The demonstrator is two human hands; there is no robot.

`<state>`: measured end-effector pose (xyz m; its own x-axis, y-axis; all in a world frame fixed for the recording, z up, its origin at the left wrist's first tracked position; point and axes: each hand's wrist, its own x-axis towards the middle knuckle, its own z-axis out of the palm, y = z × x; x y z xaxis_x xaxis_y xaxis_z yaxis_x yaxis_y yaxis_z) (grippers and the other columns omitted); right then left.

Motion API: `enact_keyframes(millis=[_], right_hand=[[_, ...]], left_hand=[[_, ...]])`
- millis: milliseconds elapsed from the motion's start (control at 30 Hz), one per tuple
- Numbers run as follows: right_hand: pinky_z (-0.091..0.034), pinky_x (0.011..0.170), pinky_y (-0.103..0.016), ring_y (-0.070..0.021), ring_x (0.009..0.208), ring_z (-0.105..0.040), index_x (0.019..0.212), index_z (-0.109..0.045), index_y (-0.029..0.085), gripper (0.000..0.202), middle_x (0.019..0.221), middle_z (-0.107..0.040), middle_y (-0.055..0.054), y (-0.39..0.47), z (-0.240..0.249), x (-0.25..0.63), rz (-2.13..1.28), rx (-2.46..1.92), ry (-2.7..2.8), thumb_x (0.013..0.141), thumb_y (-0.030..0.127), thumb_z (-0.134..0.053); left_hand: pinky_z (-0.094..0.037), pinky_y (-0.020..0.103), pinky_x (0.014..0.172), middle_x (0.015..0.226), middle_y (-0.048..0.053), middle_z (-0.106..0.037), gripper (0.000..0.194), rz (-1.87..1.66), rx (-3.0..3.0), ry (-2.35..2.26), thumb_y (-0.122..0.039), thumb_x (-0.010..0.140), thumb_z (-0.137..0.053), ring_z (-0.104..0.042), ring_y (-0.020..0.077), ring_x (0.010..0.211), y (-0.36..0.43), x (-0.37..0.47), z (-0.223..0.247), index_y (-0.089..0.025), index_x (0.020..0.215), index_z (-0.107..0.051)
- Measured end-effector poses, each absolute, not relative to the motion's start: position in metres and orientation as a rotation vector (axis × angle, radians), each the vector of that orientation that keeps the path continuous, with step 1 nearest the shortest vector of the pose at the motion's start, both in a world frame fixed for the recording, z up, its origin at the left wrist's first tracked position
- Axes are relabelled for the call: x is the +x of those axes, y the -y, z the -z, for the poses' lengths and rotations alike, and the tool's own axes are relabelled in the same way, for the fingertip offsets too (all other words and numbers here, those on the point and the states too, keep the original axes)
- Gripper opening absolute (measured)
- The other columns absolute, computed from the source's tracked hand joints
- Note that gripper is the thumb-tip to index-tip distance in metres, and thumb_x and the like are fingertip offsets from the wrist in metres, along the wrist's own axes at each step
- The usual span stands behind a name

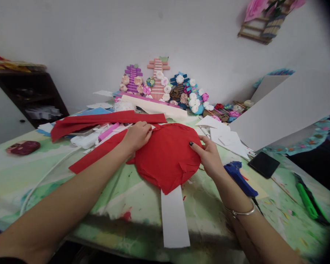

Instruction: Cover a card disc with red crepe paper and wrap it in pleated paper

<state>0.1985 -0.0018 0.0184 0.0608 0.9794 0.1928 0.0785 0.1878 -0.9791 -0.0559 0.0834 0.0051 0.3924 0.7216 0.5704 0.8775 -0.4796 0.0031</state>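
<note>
A round piece covered in red crepe paper (167, 154) lies in front of me, its surface creased at the lower right. From under its lower edge a white card strip (174, 220) sticks out over the table's front edge. My right hand (207, 152) grips the red piece's right edge, thumb on top and fingers behind. At its upper left edge my left hand (140, 135) is closed, with fingertips partly hidden against the red paper. A loose red crepe strip (96, 154) extends to the left beneath my left forearm.
A blue glue gun (240, 178), a black phone-like slab (264, 164) and a green utility knife (309, 201) lie at right. A folded red crepe sheet (107, 119), a maroon pouch (23, 147) and white paper scraps (222, 134) surround the work. Flower-decorated crafts (158, 80) line the wall.
</note>
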Motion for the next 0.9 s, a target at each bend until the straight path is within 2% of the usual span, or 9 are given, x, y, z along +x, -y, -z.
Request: enact_keyframes(millis=[133, 333, 433, 533, 667, 767, 900], right_hand=[[-0.057, 0.064, -0.038, -0.0188, 0.060, -0.064, 0.102, -0.057, 0.023, 0.039, 0.066, -0.064, 0.002, 0.002, -0.017, 0.199, -0.914, -1.180, 1.371, 0.071, 0.042, -0.070], [-0.057, 0.060, -0.037, -0.0195, 0.059, -0.065, 0.104, -0.055, 0.023, 0.039, 0.066, -0.064, 0.002, 0.006, -0.017, 0.195, -0.936, -1.131, 1.413, 0.074, 0.043, -0.069], [-0.057, 0.058, -0.035, -0.0185, 0.058, -0.064, 0.103, -0.054, 0.024, 0.035, 0.066, -0.064, 0.002, 0.008, -0.017, 0.193, -0.959, -1.103, 1.426, 0.075, 0.042, -0.068], [-0.057, 0.058, -0.034, -0.0187, 0.060, -0.065, 0.101, -0.053, 0.024, 0.033, 0.068, -0.065, 0.001, 0.011, -0.019, 0.192, -0.992, -1.080, 1.418, 0.076, 0.041, -0.067], [-0.057, 0.062, -0.036, -0.0200, 0.063, -0.067, 0.104, -0.053, 0.024, 0.037, 0.069, -0.066, 0.001, 0.013, -0.022, 0.190, -0.990, -1.091, 1.384, 0.074, 0.042, -0.068], [-0.057, 0.062, -0.037, -0.0211, 0.064, -0.067, 0.104, -0.054, 0.023, 0.040, 0.070, -0.066, 0.000, 0.014, -0.023, 0.188, -0.977, -1.100, 1.365, 0.073, 0.043, -0.069], [-0.057, 0.061, -0.036, -0.0210, 0.064, -0.067, 0.105, -0.055, 0.023, 0.039, 0.071, -0.067, 0.000, 0.014, -0.022, 0.189, -0.941, -1.113, 1.371, 0.073, 0.043, -0.068]], left_hand=[[-0.046, 0.035, 0.077, 0.091, 0.013, -0.062, 0.020, 0.783, -2.359, 1.381, -0.011, 0.080, -0.045, -0.058, 0.0262, 0.090, -0.080, -0.053, -0.009, -0.012, 0.093, -0.061], [-0.045, 0.030, 0.066, 0.080, 0.005, -0.062, 0.022, 1.109, -2.354, 1.665, -0.006, 0.063, -0.053, -0.058, 0.0197, 0.071, -0.080, -0.051, -0.013, -0.016, 0.082, -0.056], [-0.047, 0.031, 0.073, 0.084, 0.007, -0.061, 0.025, 1.068, -2.349, 1.475, -0.003, 0.066, -0.049, -0.058, 0.0214, 0.080, -0.082, -0.053, -0.012, -0.016, 0.087, -0.056], [-0.047, 0.034, 0.084, 0.096, 0.011, -0.061, 0.025, 0.906, -2.405, 1.176, -0.005, 0.078, -0.042, -0.057, 0.0238, 0.094, -0.082, -0.055, -0.012, -0.014, 0.095, -0.058], [-0.047, 0.035, 0.086, 0.103, 0.014, -0.062, 0.026, 0.818, -2.413, 1.091, -0.013, 0.089, -0.037, -0.057, 0.0249, 0.099, -0.079, -0.056, -0.014, -0.014, 0.104, -0.059], [-0.048, 0.035, 0.082, 0.101, 0.012, -0.064, 0.030, 0.851, -2.406, 1.249, -0.009, 0.082, -0.043, -0.059, 0.0257, 0.098, -0.076, -0.056, -0.018, -0.015, 0.107, -0.057], [-0.048, 0.034, 0.073, 0.092, 0.010, -0.064, 0.034, 0.876, -2.370, 1.564, -0.006, 0.070, -0.048, -0.062, 0.0253, 0.084, -0.072, -0.055, -0.021, -0.014, 0.102, -0.056]])
